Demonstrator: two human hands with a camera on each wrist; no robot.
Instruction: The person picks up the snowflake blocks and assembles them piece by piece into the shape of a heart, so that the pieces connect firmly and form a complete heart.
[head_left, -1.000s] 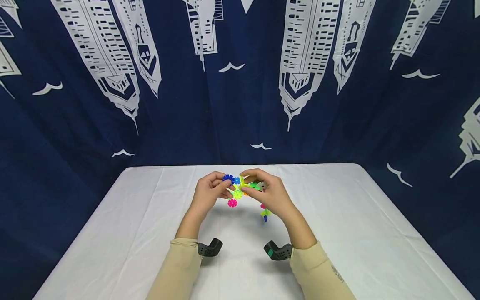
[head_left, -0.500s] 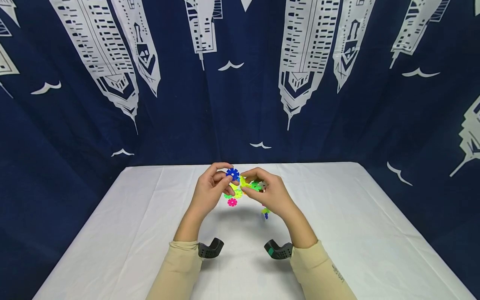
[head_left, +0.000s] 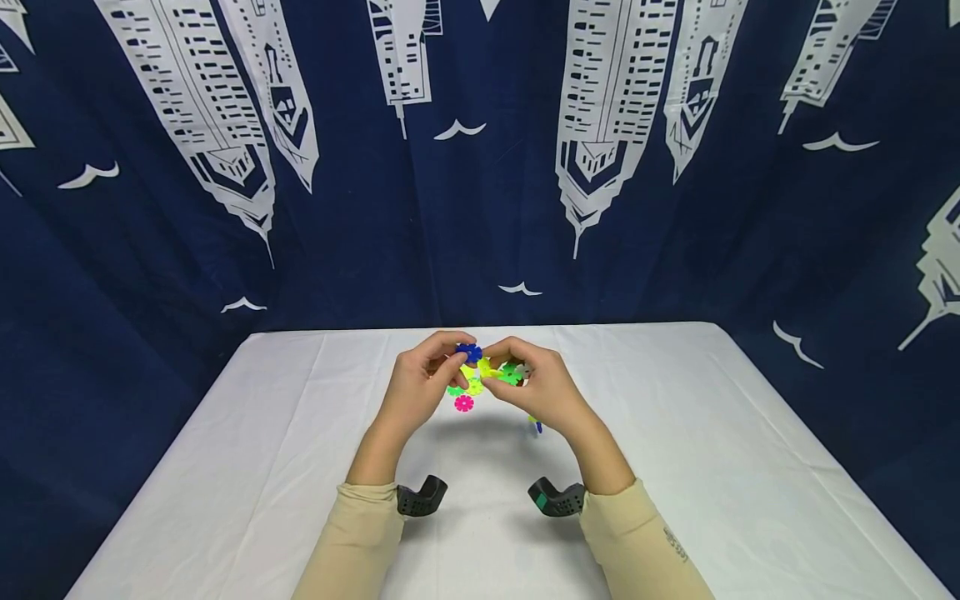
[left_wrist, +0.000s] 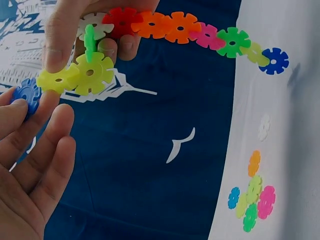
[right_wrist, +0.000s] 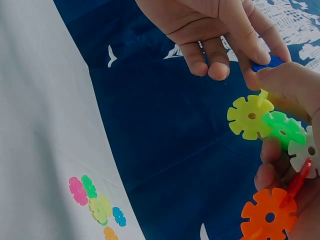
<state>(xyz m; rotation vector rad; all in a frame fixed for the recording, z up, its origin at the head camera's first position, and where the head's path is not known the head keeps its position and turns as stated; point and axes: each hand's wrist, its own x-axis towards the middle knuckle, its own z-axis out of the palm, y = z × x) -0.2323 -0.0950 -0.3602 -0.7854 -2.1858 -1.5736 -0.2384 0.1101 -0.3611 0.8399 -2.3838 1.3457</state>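
Between thumb and fingertips, my left hand point(head_left: 408, 392) pinches a blue notched plastic disc point(left_wrist: 30, 93), a snowflake-style building disc. It sits right at the edge of a yellow disc point(left_wrist: 57, 80). My right hand point(head_left: 555, 392) grips a chain of slotted-together discs near that yellow end. The chain runs through another yellow disc point(right_wrist: 250, 117), a green disc point(right_wrist: 283, 131), a white disc point(right_wrist: 306, 150), red and an orange disc point(right_wrist: 270, 215). In the left wrist view it goes on through pink and green to a dark blue end disc point(left_wrist: 274, 61).
Loose discs lie on the white-covered table point(head_left: 300, 467) beyond the hands, among them a pink disc point(head_left: 464, 403), an orange disc point(left_wrist: 254, 163) and a white disc point(left_wrist: 264, 127). A dark blue printed curtain point(head_left: 420, 250) hangs behind the table's far edge.
My left hand has brought the blue disc rightward to the yellow end of the chain, and the disc has tilted. The right hand stays nearly in place, while the chain's hanging end shifts slightly.
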